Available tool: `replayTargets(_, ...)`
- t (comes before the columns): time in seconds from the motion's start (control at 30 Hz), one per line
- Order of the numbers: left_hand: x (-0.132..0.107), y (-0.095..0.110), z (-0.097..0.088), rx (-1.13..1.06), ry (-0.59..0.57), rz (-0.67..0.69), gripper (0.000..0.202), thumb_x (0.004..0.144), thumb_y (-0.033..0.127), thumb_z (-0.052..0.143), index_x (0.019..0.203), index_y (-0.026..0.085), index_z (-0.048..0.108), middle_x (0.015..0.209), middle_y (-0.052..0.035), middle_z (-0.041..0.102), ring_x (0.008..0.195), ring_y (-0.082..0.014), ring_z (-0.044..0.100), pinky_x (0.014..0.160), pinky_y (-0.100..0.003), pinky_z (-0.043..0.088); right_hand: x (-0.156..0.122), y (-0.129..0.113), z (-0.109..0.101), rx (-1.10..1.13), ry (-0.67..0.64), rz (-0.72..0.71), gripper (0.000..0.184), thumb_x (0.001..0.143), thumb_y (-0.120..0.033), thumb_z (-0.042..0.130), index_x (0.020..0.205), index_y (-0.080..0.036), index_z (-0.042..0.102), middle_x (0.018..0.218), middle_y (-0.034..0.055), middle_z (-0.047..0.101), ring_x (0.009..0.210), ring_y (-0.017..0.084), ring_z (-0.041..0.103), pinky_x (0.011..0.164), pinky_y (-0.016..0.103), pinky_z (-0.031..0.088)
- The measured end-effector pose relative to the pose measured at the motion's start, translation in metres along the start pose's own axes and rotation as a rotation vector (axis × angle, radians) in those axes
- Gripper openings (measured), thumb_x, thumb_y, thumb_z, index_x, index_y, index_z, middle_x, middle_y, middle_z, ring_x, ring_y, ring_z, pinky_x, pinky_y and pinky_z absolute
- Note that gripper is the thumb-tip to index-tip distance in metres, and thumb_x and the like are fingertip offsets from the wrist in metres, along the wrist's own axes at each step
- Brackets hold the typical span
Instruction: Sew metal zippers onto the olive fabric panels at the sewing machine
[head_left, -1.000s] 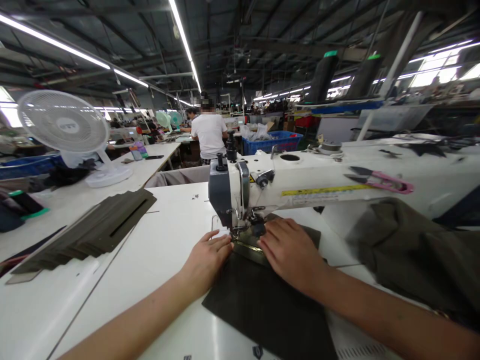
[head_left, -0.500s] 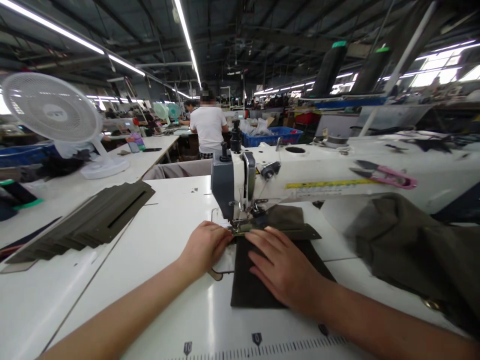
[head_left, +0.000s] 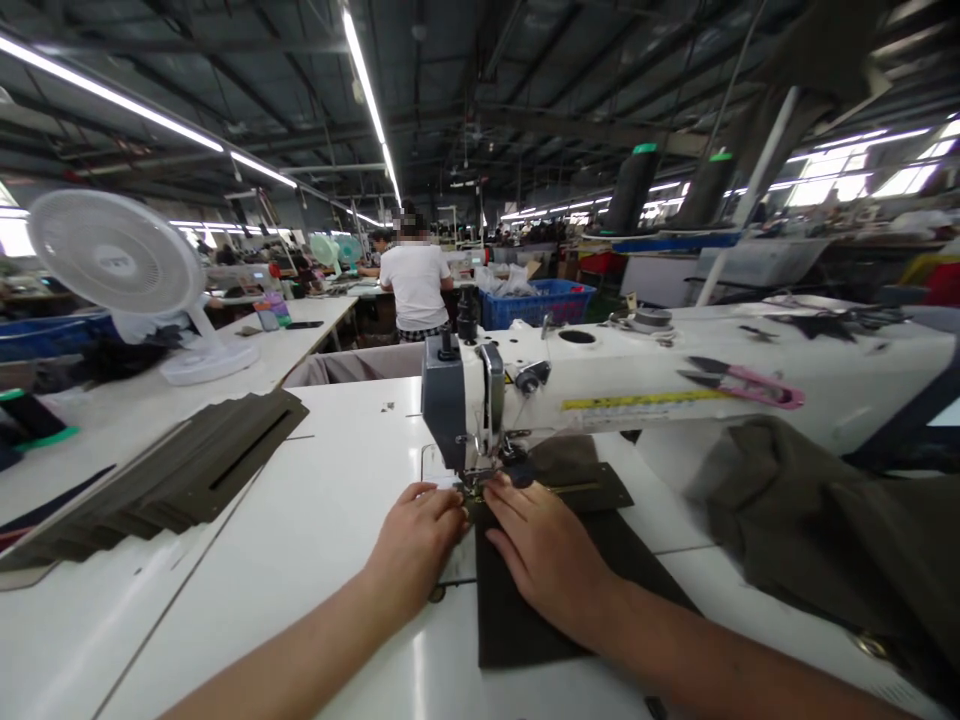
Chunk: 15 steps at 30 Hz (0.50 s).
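Note:
A white sewing machine (head_left: 637, 385) stands across the table, its grey head and needle at the centre. A dark olive fabric piece (head_left: 525, 600) lies flat under the presser foot. My left hand (head_left: 420, 535) rests beside the needle, fingers curled against the fabric's left edge. My right hand (head_left: 544, 550) lies flat on the fabric, fingers stretched toward the needle. Pink thread snips (head_left: 742, 382) lie on top of the machine arm.
A stack of dark cut pieces (head_left: 180, 465) lies at the left. A heap of olive cloth (head_left: 810, 520) sits at the right. A white desk fan (head_left: 120, 270) stands on the neighbouring table. A person in a white shirt (head_left: 416, 285) works further back beside a blue crate (head_left: 536, 300).
The fabric piece was turned and slid under the foot; both hands shifted with it and now sit close to the needle. The camera view tilted slightly.

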<state>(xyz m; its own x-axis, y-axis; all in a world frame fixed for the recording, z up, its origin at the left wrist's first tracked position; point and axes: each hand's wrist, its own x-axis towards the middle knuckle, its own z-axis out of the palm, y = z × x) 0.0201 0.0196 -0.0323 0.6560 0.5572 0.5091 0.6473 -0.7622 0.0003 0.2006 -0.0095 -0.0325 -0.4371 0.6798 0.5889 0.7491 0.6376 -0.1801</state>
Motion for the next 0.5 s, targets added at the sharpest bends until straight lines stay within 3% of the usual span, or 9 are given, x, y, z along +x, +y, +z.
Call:
replayTargets(0.1,0.000,0.001,0.000,0.005,0.042,-0.067,0.011,0.086,0.018,0.049,0.084,0.017,0.060,0.096,-0.0076,0.065,0.088,-0.0204,0.062,0.082,-0.039,0.047,0.002,0.007,0.011,-0.027,-0.085,0.011,0.034,0.080,-0.012,0.046,0.112,-0.004,0.056,0.114,0.0173,0.058,0.104,0.026,0.054,0.093,0.044,0.041)
replayTargets(0.27,0.002,0.001,0.006,-0.055,0.078,-0.055,0.018,0.087,0.019,0.047,0.076,0.018,0.060,0.087,-0.0062,0.068,0.083,-0.0197,0.064,0.075,-0.036,0.051,0.004,0.015,0.007,0.022,-0.186,-0.036,0.033,0.081,-0.015,0.046,0.112,-0.006,0.056,0.115,0.0162,0.058,0.104,0.025,0.054,0.093,0.042,0.042)
replayTargets(0.5,0.005,0.006,0.004,0.003,0.011,-0.040,0.022,0.088,0.017,0.043,0.075,0.015,0.060,0.087,-0.0087,0.068,0.084,-0.0214,0.065,0.076,-0.038,0.051,0.007,0.022,0.005,0.038,-0.224,-0.070,0.032,0.082,-0.017,0.045,0.111,-0.007,0.055,0.116,0.0145,0.057,0.106,0.024,0.053,0.093,0.039,0.041)
